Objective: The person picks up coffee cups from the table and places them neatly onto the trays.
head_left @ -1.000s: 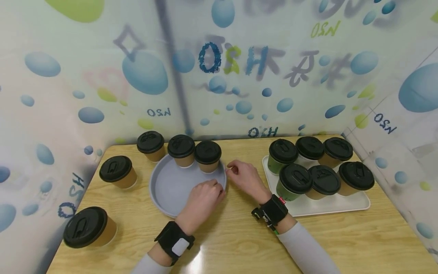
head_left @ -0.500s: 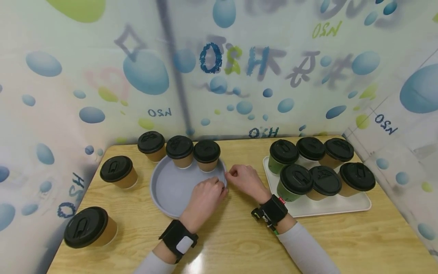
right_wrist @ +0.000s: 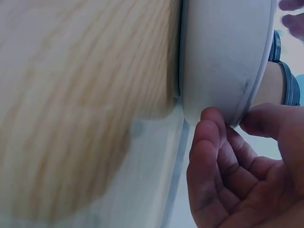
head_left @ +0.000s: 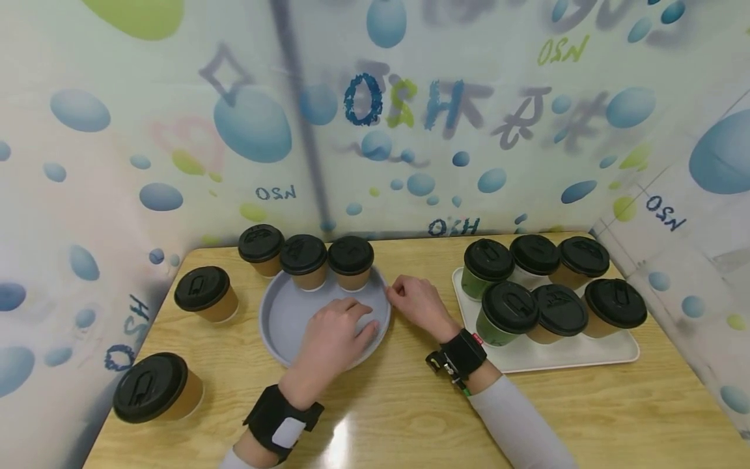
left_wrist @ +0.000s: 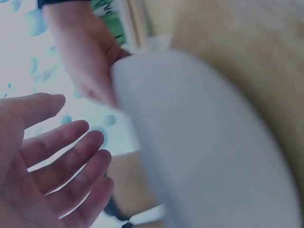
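A round grey-blue tray (head_left: 281, 319) sits on the table with two lidded paper coffee cups (head_left: 303, 262) (head_left: 351, 263) at its back edge. My right hand (head_left: 418, 305) pinches the tray's right rim; in the right wrist view the thumb lies on the rim's inner side and the fingers against the outer wall (right_wrist: 223, 61). Over the tray's front right part hovers my left hand (head_left: 331, 335), fingers spread. The left wrist view shows the palm (left_wrist: 28, 180) and loosely bent fingers, apart from the tray's side (left_wrist: 199, 142).
Three more brown cups with black lids stand left of the tray: one behind (head_left: 261, 251), one beside (head_left: 206, 293), one near the front (head_left: 158, 387). At right, a white rectangular tray (head_left: 568, 355) carries several lidded cups, some green (head_left: 508, 312). A printed curtain (head_left: 410, 143) rises behind the table.
My left hand has come off the right rim, moved left over the tray and spread its fingers. Both cups on the tray have shifted slightly left. My right hand stays at the rim.
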A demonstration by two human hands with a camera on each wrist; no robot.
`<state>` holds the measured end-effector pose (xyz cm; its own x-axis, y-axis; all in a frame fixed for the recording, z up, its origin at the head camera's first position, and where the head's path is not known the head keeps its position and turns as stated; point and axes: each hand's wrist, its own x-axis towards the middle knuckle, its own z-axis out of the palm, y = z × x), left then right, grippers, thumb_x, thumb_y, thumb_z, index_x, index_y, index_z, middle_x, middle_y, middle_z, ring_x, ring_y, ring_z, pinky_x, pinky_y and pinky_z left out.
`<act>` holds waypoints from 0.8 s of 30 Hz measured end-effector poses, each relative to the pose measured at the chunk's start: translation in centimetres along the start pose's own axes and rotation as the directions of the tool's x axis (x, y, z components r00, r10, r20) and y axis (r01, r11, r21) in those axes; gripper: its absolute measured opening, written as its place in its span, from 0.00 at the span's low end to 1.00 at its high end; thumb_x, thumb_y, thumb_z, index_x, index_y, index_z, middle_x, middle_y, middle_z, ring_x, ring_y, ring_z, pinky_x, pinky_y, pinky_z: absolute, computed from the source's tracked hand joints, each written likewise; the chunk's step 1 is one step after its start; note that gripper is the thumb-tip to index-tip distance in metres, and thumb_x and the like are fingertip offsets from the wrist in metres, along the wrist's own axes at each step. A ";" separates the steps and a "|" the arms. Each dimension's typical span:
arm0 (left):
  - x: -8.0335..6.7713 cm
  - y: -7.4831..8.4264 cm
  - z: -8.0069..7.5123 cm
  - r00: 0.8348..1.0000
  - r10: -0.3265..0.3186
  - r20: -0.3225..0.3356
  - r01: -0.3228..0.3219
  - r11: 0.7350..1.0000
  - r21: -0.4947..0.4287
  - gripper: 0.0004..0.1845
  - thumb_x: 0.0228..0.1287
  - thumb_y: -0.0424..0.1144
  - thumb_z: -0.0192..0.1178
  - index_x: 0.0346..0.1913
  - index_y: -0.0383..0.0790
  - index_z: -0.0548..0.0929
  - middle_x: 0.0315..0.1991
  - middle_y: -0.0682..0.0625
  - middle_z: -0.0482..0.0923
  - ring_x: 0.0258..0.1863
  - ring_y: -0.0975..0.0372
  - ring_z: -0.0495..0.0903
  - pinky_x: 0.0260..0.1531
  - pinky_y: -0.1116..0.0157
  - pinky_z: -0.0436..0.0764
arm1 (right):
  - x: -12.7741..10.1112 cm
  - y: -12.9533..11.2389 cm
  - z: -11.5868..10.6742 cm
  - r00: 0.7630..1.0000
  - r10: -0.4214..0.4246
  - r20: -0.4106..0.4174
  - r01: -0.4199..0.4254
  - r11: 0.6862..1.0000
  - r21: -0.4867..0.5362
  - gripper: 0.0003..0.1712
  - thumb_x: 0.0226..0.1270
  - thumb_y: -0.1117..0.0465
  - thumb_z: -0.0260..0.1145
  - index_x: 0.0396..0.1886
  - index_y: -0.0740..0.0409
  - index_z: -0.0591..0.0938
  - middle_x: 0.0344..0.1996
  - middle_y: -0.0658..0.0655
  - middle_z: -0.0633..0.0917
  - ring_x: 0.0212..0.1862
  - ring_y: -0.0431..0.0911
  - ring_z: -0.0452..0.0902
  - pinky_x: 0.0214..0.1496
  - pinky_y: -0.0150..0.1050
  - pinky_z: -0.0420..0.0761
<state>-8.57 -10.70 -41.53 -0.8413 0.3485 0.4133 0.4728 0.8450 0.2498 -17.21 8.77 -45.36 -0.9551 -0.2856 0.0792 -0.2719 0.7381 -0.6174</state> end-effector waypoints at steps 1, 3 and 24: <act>0.0 -0.1 -0.4 1.000 -0.010 -0.013 0.010 1.000 -0.004 0.11 0.63 0.45 0.75 0.43 0.43 0.91 0.41 0.49 0.86 0.38 0.53 0.86 0.35 0.55 0.85 | 0.0 0.0 0.0 1.000 0.002 0.005 -0.002 1.000 0.003 0.11 0.75 0.56 0.65 0.32 0.56 0.85 0.22 0.48 0.79 0.23 0.41 0.72 0.27 0.36 0.69; 0.0 -0.5 -1.3 0.999 -0.024 -0.048 0.023 0.999 -0.026 0.10 0.62 0.43 0.75 0.43 0.42 0.91 0.42 0.49 0.86 0.38 0.53 0.86 0.33 0.55 0.84 | 0.1 -0.1 0.0 1.000 0.007 0.015 -0.008 1.000 0.011 0.12 0.75 0.56 0.65 0.32 0.56 0.84 0.21 0.48 0.78 0.22 0.41 0.71 0.26 0.36 0.68; -4.8 -9.1 -11.2 0.965 -0.137 -0.223 0.156 0.985 0.070 0.15 0.54 0.29 0.76 0.45 0.28 0.88 0.51 0.31 0.80 0.49 0.36 0.79 0.50 0.39 0.77 | 0.0 -0.4 0.1 0.998 0.038 0.048 -0.039 0.999 0.022 0.13 0.79 0.55 0.61 0.32 0.55 0.80 0.21 0.49 0.76 0.22 0.42 0.70 0.26 0.36 0.66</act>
<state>-5.88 -24.55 -35.98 -0.8183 0.1298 0.5599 0.3158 0.9154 0.2495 -17.11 8.37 -45.20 -0.9580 -0.2862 0.0178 -0.2314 0.7351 -0.6372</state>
